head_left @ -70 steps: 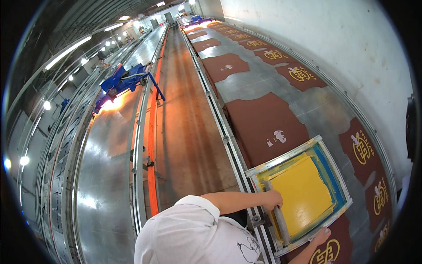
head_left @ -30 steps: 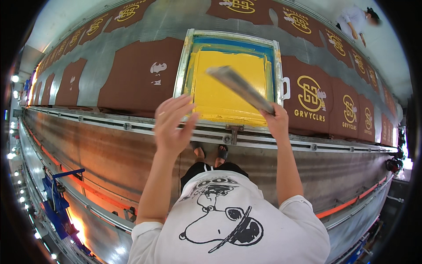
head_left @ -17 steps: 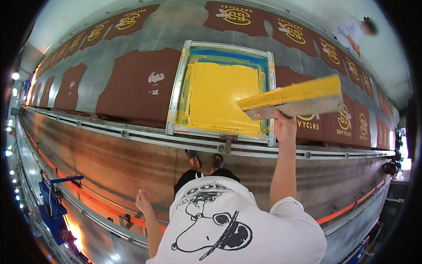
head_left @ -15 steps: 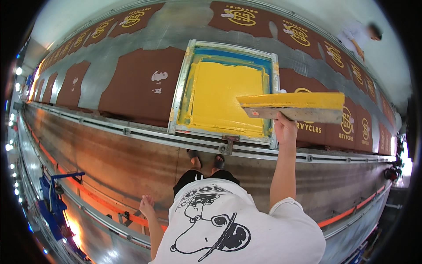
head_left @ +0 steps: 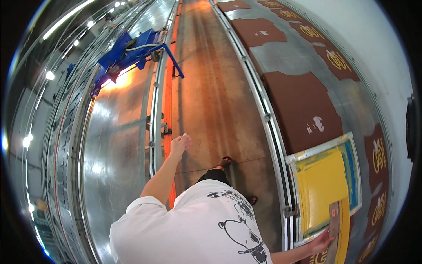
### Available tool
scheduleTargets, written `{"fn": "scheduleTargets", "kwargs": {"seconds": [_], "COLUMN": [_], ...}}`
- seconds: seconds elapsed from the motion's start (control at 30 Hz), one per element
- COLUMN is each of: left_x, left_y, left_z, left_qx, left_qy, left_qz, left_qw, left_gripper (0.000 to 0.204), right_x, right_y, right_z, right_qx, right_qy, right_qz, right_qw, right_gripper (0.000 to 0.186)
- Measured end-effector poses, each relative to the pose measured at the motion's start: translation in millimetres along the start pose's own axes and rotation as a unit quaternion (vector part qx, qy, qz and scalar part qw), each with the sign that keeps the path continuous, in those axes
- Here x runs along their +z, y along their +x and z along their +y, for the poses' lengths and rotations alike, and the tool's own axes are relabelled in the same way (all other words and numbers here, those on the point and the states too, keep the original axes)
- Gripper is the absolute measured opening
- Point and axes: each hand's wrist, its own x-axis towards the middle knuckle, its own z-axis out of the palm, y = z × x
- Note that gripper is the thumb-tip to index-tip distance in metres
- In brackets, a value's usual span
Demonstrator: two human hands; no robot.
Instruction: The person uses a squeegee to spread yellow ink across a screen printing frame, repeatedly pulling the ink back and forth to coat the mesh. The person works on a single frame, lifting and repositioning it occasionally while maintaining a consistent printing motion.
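At the lower right, my right hand [head_left: 323, 243] grips a long squeegee [head_left: 335, 226], its blade edge coated in thick yellow ink. The squeegee is over the near end of a screen-printing frame [head_left: 290, 180] with metal sides. Yellow ink [head_left: 323, 185] covers most of its mesh, and a blue strip shows along the far right side. My left hand [head_left: 181, 143] hangs over the aisle, away from the table. Its fingers are curled in, and nothing shows in them.
Brown fabric pieces [head_left: 301, 105] lie along the metal print table, several with yellow prints. A metal rail [head_left: 268, 116] edges it. Across the aisle floor [head_left: 211, 88], a blue machine [head_left: 127, 55] glows orange over another long metal table [head_left: 114, 154].
My view has turned left along the aisle, so the frame now appears at the lower right. The squeegee stays in my right hand, and my left arm now reaches forward over the aisle.
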Motion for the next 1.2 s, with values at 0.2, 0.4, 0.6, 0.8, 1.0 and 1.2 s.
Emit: {"fn": "scheduleTargets", "kwargs": {"seconds": [0.2,0.4,0.6,0.8,1.0,1.2], "left_x": [-36,-86,-87,-101,-128,-69], "left_y": [119,343,591,730,857,881], "left_z": [68,190,287,370,410,428], "left_qx": [0.016,0.099,0.098,0.076,-0.030,-0.048], "left_qy": [-0.100,-0.221,-0.346,-0.436,-0.519,-0.412], "left_qz": [0.023,-0.017,-0.025,-0.049,-0.122,-0.229], "left_qw": [0.995,0.970,0.933,0.895,0.846,0.880], "left_gripper": [0.035,0.031,0.048,0.089,0.079,0.073], "right_x": [33,205,286,336,395,502], "right_y": [-28,-137,-197,-204,-246,-291], "right_z": [29,117,213,230,268,285], "right_qx": [-0.051,-0.086,-0.133,-0.126,0.077,-0.160], "right_qy": [-0.074,-0.079,-0.048,-0.065,0.124,-0.023], "right_qz": [-0.112,-0.153,-0.106,-0.121,-0.075,0.020], "right_qw": [0.990,0.981,0.984,0.982,0.986,0.987], "right_gripper": [0.072,0.074,0.083,0.089,0.071,0.054]}}
